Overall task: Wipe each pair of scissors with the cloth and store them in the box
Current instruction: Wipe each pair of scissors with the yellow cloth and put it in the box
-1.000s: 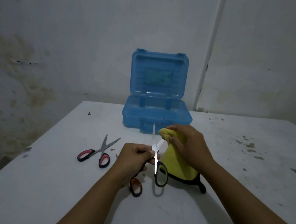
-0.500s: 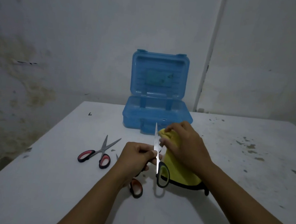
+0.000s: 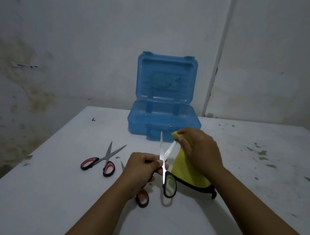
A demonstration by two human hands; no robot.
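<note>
Left hand (image 3: pixel 142 165) fingers curled round black-handled scissors (image 3: pixel 164 167), blades spread | right hand (image 3: pixel 200 152) pinching yellow cloth (image 3: pixel 187 169) onto one blade | open blue box (image 3: pixel 161 121) just beyond | red-handled scissors (image 3: pixel 100 161) left of the fingers, on the table (image 3: pixel 48 192).

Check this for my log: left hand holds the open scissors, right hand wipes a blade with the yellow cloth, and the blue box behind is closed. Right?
Not quite. In the head view the blue box stands open, its lid raised. The rest holds: left hand, scissors, right hand, yellow cloth.
</note>
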